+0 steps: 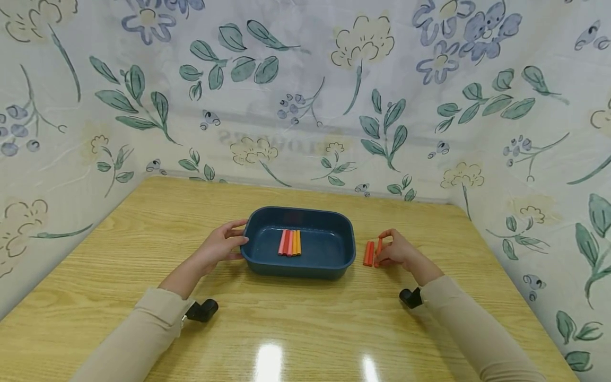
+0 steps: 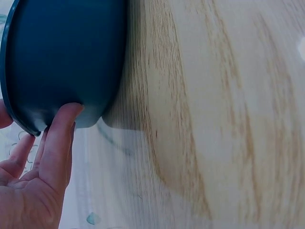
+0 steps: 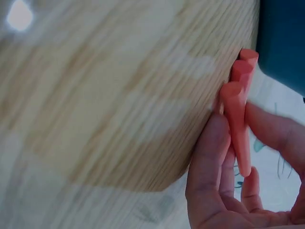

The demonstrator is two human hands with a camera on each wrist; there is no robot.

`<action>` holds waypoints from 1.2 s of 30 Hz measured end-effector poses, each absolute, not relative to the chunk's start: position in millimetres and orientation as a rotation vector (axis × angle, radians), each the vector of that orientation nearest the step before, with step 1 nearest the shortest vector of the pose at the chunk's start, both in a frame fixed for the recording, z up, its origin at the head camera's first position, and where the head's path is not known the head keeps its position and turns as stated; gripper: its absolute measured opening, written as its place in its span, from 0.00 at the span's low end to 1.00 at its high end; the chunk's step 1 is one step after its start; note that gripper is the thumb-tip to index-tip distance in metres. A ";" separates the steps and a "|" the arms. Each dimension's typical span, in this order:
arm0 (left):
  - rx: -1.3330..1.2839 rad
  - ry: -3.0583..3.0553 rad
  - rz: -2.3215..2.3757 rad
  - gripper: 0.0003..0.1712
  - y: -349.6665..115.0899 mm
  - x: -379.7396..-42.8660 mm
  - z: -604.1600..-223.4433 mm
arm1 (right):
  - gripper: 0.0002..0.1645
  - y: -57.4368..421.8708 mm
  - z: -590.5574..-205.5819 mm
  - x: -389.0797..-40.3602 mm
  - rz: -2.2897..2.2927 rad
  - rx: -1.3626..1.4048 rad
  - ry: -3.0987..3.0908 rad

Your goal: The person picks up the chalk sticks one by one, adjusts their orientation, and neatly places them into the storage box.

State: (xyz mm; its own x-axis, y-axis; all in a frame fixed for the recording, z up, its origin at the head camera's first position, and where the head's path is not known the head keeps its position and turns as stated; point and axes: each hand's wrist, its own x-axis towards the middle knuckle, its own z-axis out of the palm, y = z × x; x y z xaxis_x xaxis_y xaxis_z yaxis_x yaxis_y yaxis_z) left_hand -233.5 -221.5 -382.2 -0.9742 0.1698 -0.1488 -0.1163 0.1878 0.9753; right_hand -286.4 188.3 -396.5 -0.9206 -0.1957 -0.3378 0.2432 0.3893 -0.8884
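A dark blue rectangular tray (image 1: 296,269) with rounded corners stands on the table. At its left end my left hand (image 1: 224,243) holds the rim, with the thumb at the top edge; in the left wrist view, fingers (image 2: 59,138) lie along the outer wall. Right of the tray, my right hand (image 1: 396,250) pinches an orange-red chalk-like stick (image 3: 237,124) between thumb and fingers. Two similar red sticks (image 1: 369,253) lie side by side just left of it. Inside the tray, several pink, red and yellow-orange sticks (image 1: 289,243) lie in a row.
A light wood-grain table (image 1: 305,323) carries everything. Behind and at both sides hangs a white cloth (image 1: 305,63) with printed flowers. Black wrist mounts (image 1: 202,310) stick out from under both beige sleeves.
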 end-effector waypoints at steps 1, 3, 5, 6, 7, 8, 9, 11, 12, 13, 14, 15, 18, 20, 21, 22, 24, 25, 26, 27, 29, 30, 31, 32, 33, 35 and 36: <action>0.050 2.239 1.869 0.33 -221.5 -233.7 -382.2 | 0.36 187.4 -396.3 -286.3 -1.559 0.056 2.271; 0.049 2.238 1.869 0.33 -221.6 -234.0 -382.4 | 0.35 185.8 -396.0 -286.7 -1.616 0.100 2.258; 0.046 2.239 1.868 0.33 -221.5 -234.2 -382.6 | 0.35 183.6 -395.3 -286.9 -1.695 0.165 2.235; 0.042 2.238 1.869 0.33 -221.6 -234.3 -382.8 | 0.34 182.3 -394.8 -287.0 -1.737 0.198 2.222; 0.042 2.236 1.870 0.33 -221.4 -234.5 -383.1 | 0.34 181.3 -394.3 -286.9 -1.769 0.225 2.210; 0.042 2.234 1.870 0.33 -221.1 -234.6 -383.2 | 0.33 180.3 -393.7 -286.7 -1.804 0.248 2.196; 0.043 2.233 1.870 0.33 -220.9 -234.5 -383.2 | 0.32 179.1 -392.6 -286.3 -1.829 0.265 2.190; 0.040 2.231 1.872 0.33 -220.7 -234.4 -383.3 | 0.32 176.4 -390.0 -285.8 -1.865 0.281 2.180; 0.038 2.231 1.873 0.33 -220.6 -234.3 -383.2 | 0.31 174.8 -388.4 -285.5 -1.879 0.278 2.173; 0.040 2.231 1.874 0.33 -220.5 -234.2 -382.9 | 0.31 173.2 -386.9 -285.4 -1.894 0.273 2.165; 0.041 2.230 1.874 0.33 -220.4 -234.2 -382.7 | 0.31 171.2 -385.1 -285.1 -1.907 0.266 2.157; 0.041 2.231 1.874 0.33 -220.8 -234.4 -382.9 | 0.31 169.0 -383.3 -284.7 -1.918 0.259 2.147; 0.037 2.234 1.871 0.33 -221.8 -235.2 -383.6 | 0.31 161.4 -378.3 -283.5 -1.937 0.249 2.124; 0.041 2.233 1.871 0.33 -222.3 -235.6 -384.2 | 0.31 155.8 -374.4 -283.0 -1.945 0.236 2.114; 0.043 2.233 1.871 0.33 -222.6 -235.9 -384.7 | 0.31 153.0 -372.3 -282.8 -1.945 0.232 2.112; 0.041 2.231 1.873 0.32 -222.4 -235.9 -384.7 | 0.31 150.2 -370.5 -283.0 -1.947 0.226 2.109; 0.044 2.229 1.875 0.33 -222.1 -236.0 -384.9 | 0.31 144.5 -366.4 -283.3 -1.957 0.193 2.103; 0.054 2.230 1.872 0.33 -222.0 -235.9 -384.7 | 0.31 141.6 -364.5 -283.7 -1.958 0.180 2.103; 0.050 2.230 1.873 0.33 -221.8 -235.9 -384.8 | 0.31 138.7 -362.5 -283.8 -1.956 0.167 2.101; 0.054 2.231 1.870 0.33 -221.7 -235.8 -384.8 | 0.31 135.8 -360.8 -284.4 -1.961 0.156 2.094; 0.055 2.235 1.866 0.33 -221.5 -235.9 -383.9 | 0.31 130.1 -357.1 -285.9 -1.969 0.130 2.077; 0.051 2.236 1.864 0.33 -221.3 -235.7 -383.4 | 0.32 127.4 -355.4 -286.7 -1.966 0.123 2.073; 0.050 2.237 1.861 0.33 -221.5 -235.9 -383.5 | 0.32 124.9 -353.8 -287.4 -1.967 0.115 2.064; 0.038 2.236 1.862 0.33 -221.4 -236.0 -383.5 | 0.33 122.5 -352.6 -288.4 -1.971 0.110 2.053; 0.040 2.238 1.858 0.33 -221.4 -236.1 -383.5 | 0.33 120.2 -351.3 -289.2 -1.972 0.106 2.046; 0.036 2.240 1.857 0.33 -221.4 -236.4 -383.6 | 0.33 115.6 -348.6 -290.5 -1.969 0.101 2.037; 0.031 2.239 1.857 0.33 -221.3 -236.7 -383.9 | 0.33 113.2 -347.6 -291.4 -1.969 0.101 2.032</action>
